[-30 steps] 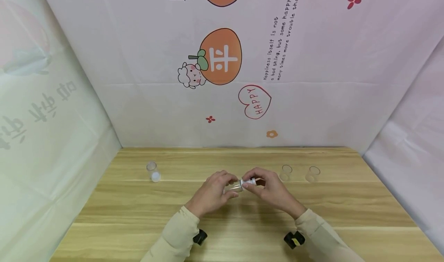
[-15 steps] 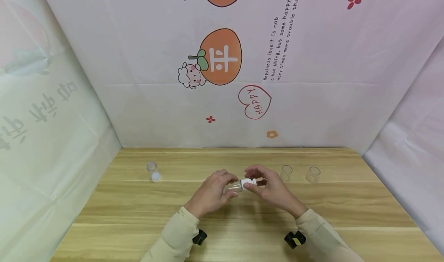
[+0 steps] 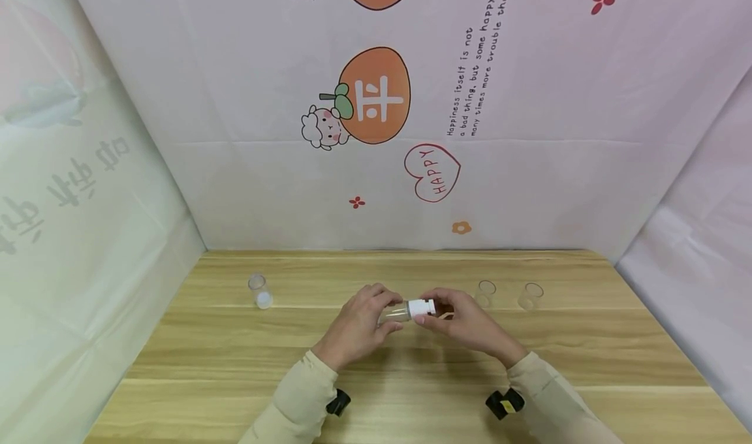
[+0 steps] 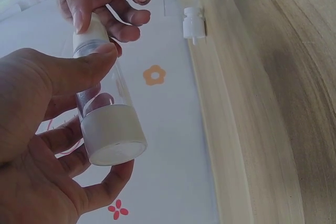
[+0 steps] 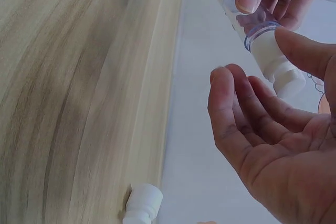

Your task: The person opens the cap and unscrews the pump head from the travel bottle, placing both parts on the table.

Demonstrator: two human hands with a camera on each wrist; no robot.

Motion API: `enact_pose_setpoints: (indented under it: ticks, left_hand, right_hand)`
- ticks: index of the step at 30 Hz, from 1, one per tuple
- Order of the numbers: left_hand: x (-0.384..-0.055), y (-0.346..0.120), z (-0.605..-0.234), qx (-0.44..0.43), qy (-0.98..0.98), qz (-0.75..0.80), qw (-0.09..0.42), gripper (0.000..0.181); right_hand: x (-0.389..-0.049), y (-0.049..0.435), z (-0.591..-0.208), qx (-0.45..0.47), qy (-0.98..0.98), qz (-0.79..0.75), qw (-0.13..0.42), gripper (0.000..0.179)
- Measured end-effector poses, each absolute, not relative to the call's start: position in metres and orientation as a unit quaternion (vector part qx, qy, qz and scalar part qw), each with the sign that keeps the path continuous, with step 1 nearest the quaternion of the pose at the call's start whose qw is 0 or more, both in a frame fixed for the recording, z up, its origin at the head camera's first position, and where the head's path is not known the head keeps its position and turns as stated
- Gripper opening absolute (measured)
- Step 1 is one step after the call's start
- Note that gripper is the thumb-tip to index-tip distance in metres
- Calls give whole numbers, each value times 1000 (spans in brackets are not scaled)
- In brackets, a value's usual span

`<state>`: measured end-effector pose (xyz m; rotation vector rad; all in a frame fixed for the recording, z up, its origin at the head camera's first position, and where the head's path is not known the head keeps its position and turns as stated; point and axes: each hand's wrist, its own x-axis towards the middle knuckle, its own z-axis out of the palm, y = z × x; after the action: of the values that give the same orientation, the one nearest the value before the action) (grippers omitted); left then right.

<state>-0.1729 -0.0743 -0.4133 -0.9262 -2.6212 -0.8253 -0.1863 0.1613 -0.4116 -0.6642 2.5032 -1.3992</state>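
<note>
My left hand (image 3: 360,323) grips a small clear pump bottle (image 4: 121,85), thumb on one side and fingers round the other. The bottle lies nearly sideways above the table, its white base (image 4: 114,135) toward the left and its white pump head (image 3: 420,307) toward the right. My right hand (image 3: 464,320) is at the pump head; its thumb (image 5: 304,53) lies against the white collar. The other fingers (image 5: 223,98) of that hand are bent loosely and stand apart from the pump head, as the right wrist view shows.
A clear cylinder with a white round bottom (image 3: 262,300) stands at the back left of the wooden table (image 3: 194,365). Two clear cups, one nearer (image 3: 485,294) and one farther right (image 3: 531,296), stand at the back right. Another white pump head (image 4: 193,24) stands near the table's far edge.
My right fingers have come away from the pump head and the hand has shifted slightly right, so more of the white part shows. My left hand and the bottle have hardly moved.
</note>
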Motion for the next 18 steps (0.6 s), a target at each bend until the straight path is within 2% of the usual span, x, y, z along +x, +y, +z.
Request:
enact_pose_setpoints:
  ticks: [7, 18]
  left_hand:
    - [-173, -74, -414, -315, -899, -281, 121, 35]
    - [-173, -73, -415, -322, -897, -280, 118, 35]
  right_hand:
    - [-188, 162, -414, -241, 843, -470, 100, 28]
    - [-188, 161, -409, -252, 835, -481, 87, 28]
